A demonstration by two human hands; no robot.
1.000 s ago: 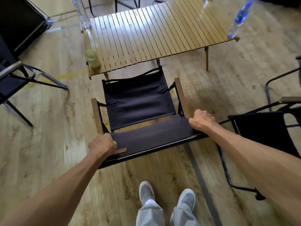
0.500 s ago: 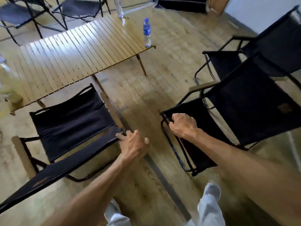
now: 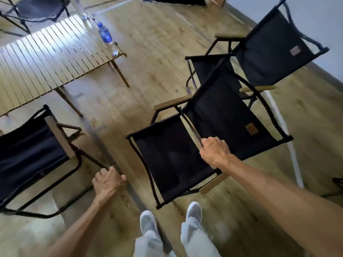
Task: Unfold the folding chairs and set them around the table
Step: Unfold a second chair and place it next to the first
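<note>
Both hands have left the placed chair (image 3: pixel 33 151); right hand (image 3: pixel 215 154) fingers now curl round the next chair (image 3: pixel 185 158), left hand (image 3: pixel 108 180) fisted, empty, short of the counter (image 3: pixel 46 62).

Both bare forearms reach forward and down from the person; the left hand (image 3: pixel 108 179) is curled into a loose fist, knuckles up, and whether it grips anything cannot be told; the right hand (image 3: pixel 215 152) is further out, its fingers (image 3: pixel 205 143) curled round a thin black frame bar (image 3: pixel 192 127); two feet in pale shoes (image 3: pixel 148 222) stand below.
</note>
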